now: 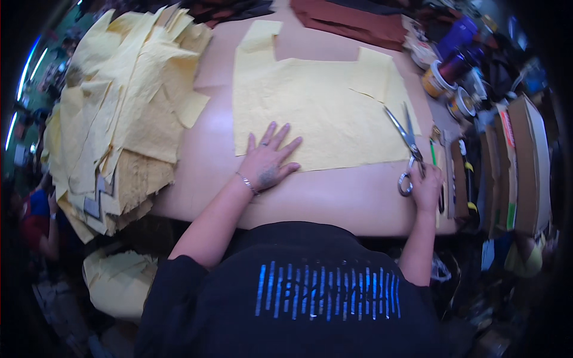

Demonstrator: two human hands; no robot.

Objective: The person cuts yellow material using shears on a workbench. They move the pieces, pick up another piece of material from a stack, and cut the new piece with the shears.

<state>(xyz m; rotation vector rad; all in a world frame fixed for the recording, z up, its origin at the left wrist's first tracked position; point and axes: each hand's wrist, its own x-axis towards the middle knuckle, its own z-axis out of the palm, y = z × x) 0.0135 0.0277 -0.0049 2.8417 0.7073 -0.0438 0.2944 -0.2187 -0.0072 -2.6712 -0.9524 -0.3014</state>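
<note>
A yellow fabric piece lies flat on the table, cut with two tabs along its far edge and a slit near the right. Steel scissors rest on its right edge, blades open, pointing away.

Hands on yellow cloth, scissors

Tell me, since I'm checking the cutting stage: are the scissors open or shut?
Open: the scissors' two blades spread apart in a V over the yellow fabric, handles at the right hand.
</note>
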